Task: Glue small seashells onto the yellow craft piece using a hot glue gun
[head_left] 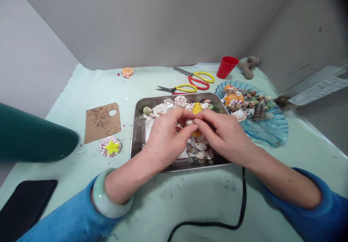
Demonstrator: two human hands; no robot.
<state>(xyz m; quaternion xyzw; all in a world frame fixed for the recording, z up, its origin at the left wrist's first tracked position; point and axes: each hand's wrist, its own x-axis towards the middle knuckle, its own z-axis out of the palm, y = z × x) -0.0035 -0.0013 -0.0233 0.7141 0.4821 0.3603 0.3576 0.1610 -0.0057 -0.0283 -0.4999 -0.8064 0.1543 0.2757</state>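
Observation:
Both my hands meet over a shallow metal tray [137, 133] that holds several seashells. My left hand [165, 136] and my right hand [223, 133] have their fingers curled, and their fingertips pinch together on a small speckled shell [189, 122]. A yellow piece [197, 107] lies in the tray just behind the fingers, and more shells [201, 151] lie below the hands. A pale green bangle [104, 198] sits on my left wrist, and both arms wear blue sleeves.
A blue glass dish [272, 129] of shells stands right of the tray. Two pairs of scissors [190, 84], a red cup [226, 66], a cardboard piece [102, 122], a shell flower [110, 147], a black phone [24, 205], a black cable [241, 205] and a dark green object [32, 136] lie about.

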